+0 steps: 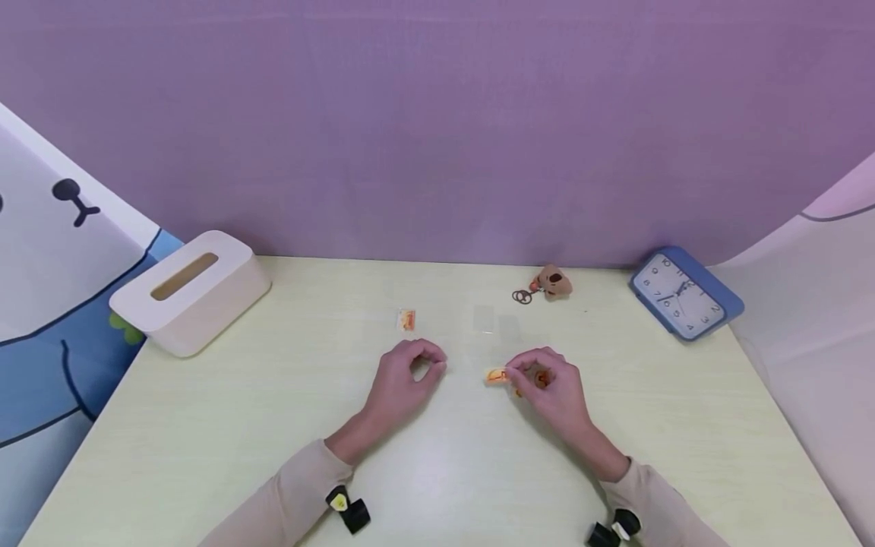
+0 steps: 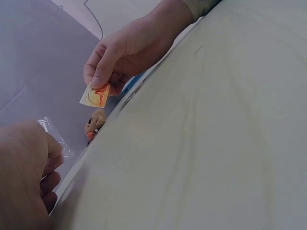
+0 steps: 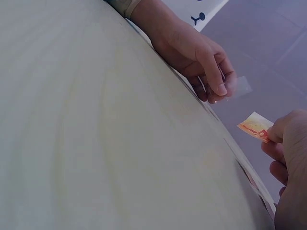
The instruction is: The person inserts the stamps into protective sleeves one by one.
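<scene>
My left hand (image 1: 403,384) pinches a small clear plastic sleeve (image 2: 53,135) between thumb and fingertips; the sleeve sticks out past the fingers in both wrist views. Held by one edge between the thumb and fingers of my right hand (image 1: 557,391) is a small orange-and-yellow printed card (image 3: 254,127). The two hands are a short way apart, with the card facing toward the left one. Under the right hand lie more small orange pieces (image 1: 542,378), partly hidden by it. Beyond the left hand, an orange card in a clear sleeve (image 1: 406,320) lies on the table.
Two flat clear sleeves (image 1: 484,319) lie past the hands. Behind them sits a brown plush keychain (image 1: 554,283) with metal rings. A white tissue box (image 1: 212,308) stands at the left edge, a blue clock (image 1: 683,296) at the back right. A purple panel (image 1: 437,137) rises behind the table.
</scene>
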Tool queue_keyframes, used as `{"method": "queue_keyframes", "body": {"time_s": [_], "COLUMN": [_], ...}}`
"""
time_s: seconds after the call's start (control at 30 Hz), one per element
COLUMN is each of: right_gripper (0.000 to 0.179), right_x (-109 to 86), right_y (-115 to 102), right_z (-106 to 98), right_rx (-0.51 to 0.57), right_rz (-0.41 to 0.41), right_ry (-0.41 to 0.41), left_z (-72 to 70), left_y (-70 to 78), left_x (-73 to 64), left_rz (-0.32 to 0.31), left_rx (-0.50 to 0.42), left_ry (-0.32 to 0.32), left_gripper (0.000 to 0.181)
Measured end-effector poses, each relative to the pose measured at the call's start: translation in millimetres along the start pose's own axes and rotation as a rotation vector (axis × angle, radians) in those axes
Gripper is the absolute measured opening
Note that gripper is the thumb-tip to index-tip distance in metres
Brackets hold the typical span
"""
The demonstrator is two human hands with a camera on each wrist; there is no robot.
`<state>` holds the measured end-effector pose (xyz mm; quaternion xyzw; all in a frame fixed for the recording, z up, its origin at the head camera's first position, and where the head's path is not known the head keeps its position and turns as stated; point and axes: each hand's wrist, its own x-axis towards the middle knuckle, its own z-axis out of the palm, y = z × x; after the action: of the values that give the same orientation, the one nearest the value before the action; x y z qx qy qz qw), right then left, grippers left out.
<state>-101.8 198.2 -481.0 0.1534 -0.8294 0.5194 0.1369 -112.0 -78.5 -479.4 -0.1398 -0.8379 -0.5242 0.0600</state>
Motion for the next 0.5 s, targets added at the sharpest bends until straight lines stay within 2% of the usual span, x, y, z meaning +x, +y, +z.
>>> {"method": "queue_keyframes", "body": {"time_s": [0.5], "right_gripper": [0.020], "right_x": [-0.3], "right_y": [0.5], "right_z": [0.7], "right_rx": [0.006], "right_rz": [-0.008], "right_ry": [0.009], "left_z": [1.2], "left_y": [-0.2], "left_x": [-0.3], "left_rz": [0.016], "left_rx": [0.004], "left_ry": [-0.023], "left_gripper": [0.007]}}
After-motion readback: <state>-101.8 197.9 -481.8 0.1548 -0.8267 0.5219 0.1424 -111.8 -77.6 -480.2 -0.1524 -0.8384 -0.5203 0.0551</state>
